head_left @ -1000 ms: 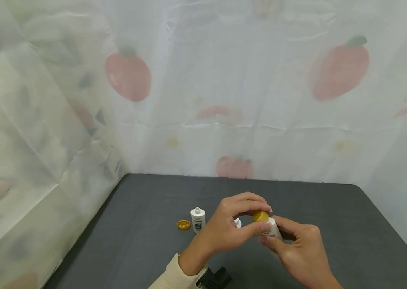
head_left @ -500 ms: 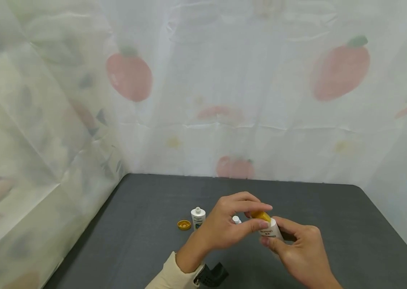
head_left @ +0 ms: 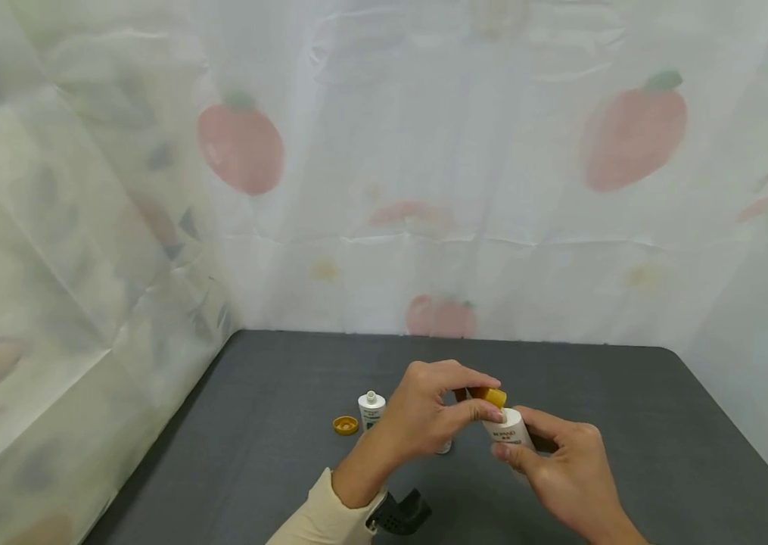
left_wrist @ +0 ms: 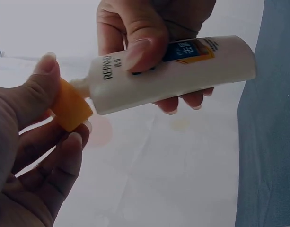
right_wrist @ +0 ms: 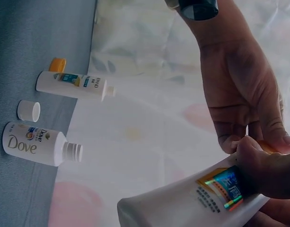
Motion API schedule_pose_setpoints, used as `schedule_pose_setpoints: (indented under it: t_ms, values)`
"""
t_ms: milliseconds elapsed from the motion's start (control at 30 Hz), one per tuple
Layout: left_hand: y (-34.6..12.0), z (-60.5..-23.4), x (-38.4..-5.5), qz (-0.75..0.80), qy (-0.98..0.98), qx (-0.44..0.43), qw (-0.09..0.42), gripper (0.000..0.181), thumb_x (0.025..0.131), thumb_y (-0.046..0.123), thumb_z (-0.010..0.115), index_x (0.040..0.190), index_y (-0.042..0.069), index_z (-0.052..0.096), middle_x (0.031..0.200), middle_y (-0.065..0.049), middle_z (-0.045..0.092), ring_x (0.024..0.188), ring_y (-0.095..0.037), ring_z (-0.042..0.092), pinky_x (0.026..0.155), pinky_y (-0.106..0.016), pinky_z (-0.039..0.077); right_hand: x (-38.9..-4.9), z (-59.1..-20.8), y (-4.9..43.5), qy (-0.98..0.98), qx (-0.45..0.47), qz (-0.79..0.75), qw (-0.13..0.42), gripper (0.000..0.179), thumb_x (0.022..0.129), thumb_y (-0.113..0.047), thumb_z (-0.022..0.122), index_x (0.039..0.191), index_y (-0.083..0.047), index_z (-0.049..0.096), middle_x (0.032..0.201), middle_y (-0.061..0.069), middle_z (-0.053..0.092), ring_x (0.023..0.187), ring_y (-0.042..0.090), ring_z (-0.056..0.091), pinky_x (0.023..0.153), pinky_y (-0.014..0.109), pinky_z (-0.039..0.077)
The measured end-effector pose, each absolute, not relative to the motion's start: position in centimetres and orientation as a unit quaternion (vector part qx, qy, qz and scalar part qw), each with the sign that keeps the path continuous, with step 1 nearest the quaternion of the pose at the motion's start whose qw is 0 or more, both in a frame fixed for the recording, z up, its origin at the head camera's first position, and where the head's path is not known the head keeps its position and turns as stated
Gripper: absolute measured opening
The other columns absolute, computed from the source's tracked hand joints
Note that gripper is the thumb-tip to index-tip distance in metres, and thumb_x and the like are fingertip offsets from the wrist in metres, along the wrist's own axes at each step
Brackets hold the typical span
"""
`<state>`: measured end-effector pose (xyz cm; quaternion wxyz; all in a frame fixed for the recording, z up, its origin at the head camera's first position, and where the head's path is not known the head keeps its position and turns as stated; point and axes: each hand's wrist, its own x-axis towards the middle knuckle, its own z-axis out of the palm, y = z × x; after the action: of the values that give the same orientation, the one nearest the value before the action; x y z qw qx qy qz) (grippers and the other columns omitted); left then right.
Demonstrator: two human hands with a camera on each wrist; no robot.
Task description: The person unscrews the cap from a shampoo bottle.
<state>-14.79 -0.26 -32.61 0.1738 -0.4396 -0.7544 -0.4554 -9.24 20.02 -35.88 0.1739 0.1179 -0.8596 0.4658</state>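
My left hand (head_left: pixel 424 412) pinches a yellow-orange cap (head_left: pixel 494 397) between thumb and fingers. The cap is tilted at the top of a white squeeze bottle (head_left: pixel 510 430), whose pale neck (left_wrist: pixel 80 88) shows between cap and shoulder in the left wrist view. Around the bottle's body curls my right hand (head_left: pixel 570 465), its thumb (left_wrist: pixel 145 49) lying across the label. "REPAND" can be partly read beside that thumb. Whether the cap still touches the neck I cannot tell. Both hands hold these things above the dark table.
An uncapped white bottle (right_wrist: pixel 71 85) stands on the dark table (head_left: pixel 275 469), a yellow cap (head_left: pixel 346 425) beside it. A white Dove bottle (right_wrist: pixel 33 144) with a bare threaded neck stands near a loose white cap (right_wrist: pixel 29 110). Patterned curtains (head_left: pixel 370 151) surround the table.
The yellow cap has tilted and come up off the bottle's shoulder, so the neck now shows. My left hand has shifted slightly left; the right hand stays nearly still on the bottle.
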Motion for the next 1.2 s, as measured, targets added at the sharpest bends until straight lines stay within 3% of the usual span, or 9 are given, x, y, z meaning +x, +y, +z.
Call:
schedule_pose_setpoints:
  t_ms: [267,433,600,1067,1200]
  values:
    - [-0.3,-32.4,-14.3,-0.502,-0.766,-0.381,0.124,0.028,0.09,0.017,0.083,0.113,0.003,0.079,0.101,-0.01,0.081,0.085,-0.011,0.078,0.077,-0.016,0.061,-9.5,-36.1,20.4,-0.854,0.099,0.491,0.143,0.036,0.081,-0.016,0.09,0.115,-0.014,0.079,0.101,0.006,0.082,0.08,0.003,0.076,0.067,0.022,0.061]
    - [-0.3,-32.9,-14.4,-0.551,-0.745,-0.365,0.095,0.034,0.093,0.014,0.079,0.126,0.005,0.074,0.111,-0.013,0.079,0.092,-0.014,0.078,0.08,-0.023,0.064,-9.6,-36.5,20.5,-0.843,0.113,0.501,0.162,0.034,0.08,-0.011,0.089,0.113,-0.01,0.08,0.097,0.007,0.082,0.079,0.002,0.076,0.067,0.023,0.062]
    - [0.0,-33.7,-14.4,-0.58,-0.73,-0.348,0.103,0.031,0.094,0.013,0.077,0.124,0.004,0.076,0.114,-0.015,0.078,0.093,-0.015,0.078,0.081,-0.025,0.064,-9.8,-36.7,20.8,-0.833,0.107,0.521,0.155,0.036,0.081,-0.008,0.088,0.116,-0.006,0.078,0.101,0.012,0.082,0.081,0.001,0.076,0.068,0.023,0.062]
    - [1.1,-36.6,-14.6,-0.681,-0.68,-0.249,0.104,0.028,0.082,0.005,0.087,0.108,0.001,0.08,0.111,-0.02,0.079,0.093,-0.022,0.08,0.08,-0.03,0.066,-10.8,-37.0,20.9,-0.82,0.061,0.553,0.133,0.041,0.085,-0.006,0.085,0.124,-0.001,0.075,0.109,0.019,0.08,0.084,0.004,0.077,0.069,0.022,0.062]
    - [1.3,-37.3,-14.6,-0.68,-0.687,-0.23,0.112,0.032,0.083,0.009,0.087,0.114,0.005,0.079,0.113,-0.016,0.079,0.094,-0.017,0.08,0.082,-0.027,0.065,-11.0,-37.2,21.1,-0.808,0.058,0.572,0.127,0.041,0.083,-0.002,0.085,0.123,0.001,0.075,0.109,0.02,0.079,0.084,0.007,0.078,0.068,0.024,0.063]
